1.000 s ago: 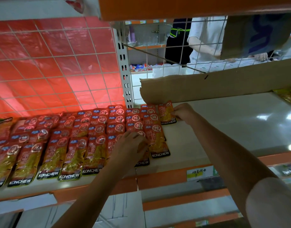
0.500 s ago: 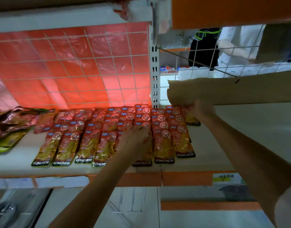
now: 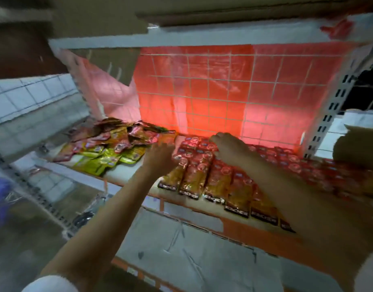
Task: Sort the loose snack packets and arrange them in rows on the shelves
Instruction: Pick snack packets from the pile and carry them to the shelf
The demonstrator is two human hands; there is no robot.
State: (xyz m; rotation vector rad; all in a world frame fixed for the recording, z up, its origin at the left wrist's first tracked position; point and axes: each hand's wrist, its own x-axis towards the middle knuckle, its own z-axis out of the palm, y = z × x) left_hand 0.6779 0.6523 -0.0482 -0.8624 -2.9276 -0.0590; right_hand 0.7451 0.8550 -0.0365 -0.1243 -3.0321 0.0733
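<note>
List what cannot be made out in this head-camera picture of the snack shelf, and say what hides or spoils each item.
- Left hand: motion blur smears the fingers; grip unreadable.
- Right hand: fingertips rest on the packet rows; what lies beneath is hidden.
- Rows on the right: covered by the right forearm, blurred toward the frame edge.
- Loose packet pile: labels blurred, count unclear.
- Front packet labels: smeared, barely legible.

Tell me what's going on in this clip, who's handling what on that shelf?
A person is stocking a shelf with snack packets. Their right hand rests on the back of the neat rows of red and gold packets. Their left hand, fingers spread, is at the left end of those rows, seemingly holding nothing. A loose pile of unsorted packets lies further left, untouched. The picture is blurred, so finer grip detail is unclear.
</note>
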